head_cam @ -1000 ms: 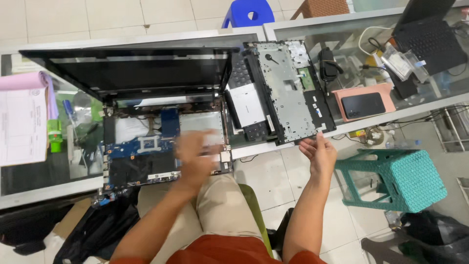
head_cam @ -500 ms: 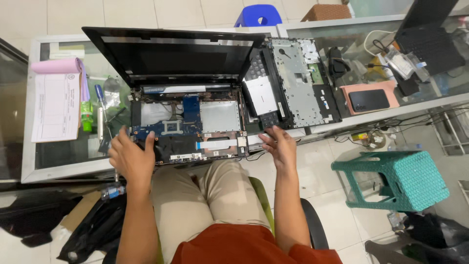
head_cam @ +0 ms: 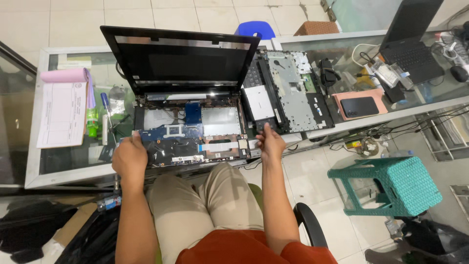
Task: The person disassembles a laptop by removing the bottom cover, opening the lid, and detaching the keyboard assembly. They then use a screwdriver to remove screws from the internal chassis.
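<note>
The opened laptop (head_cam: 188, 124) lies on the glass worktop (head_cam: 73, 164), long axis left to right, screen raised at the far side. The left hand (head_cam: 129, 159) grips its front left corner; the right hand (head_cam: 270, 144) holds its front right edge, beside the removed keyboard cover (head_cam: 288, 93).

Repair shop: glass counter (head_cam: 34, 181), opened laptop (head_cam: 188, 124), screwdriver (head_cam: 106, 105)

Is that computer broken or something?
It looks taken apart: the black open laptop has no keyboard, showing its blue circuit board. The grey keyboard cover lies upside down beside it, right of it.
</note>
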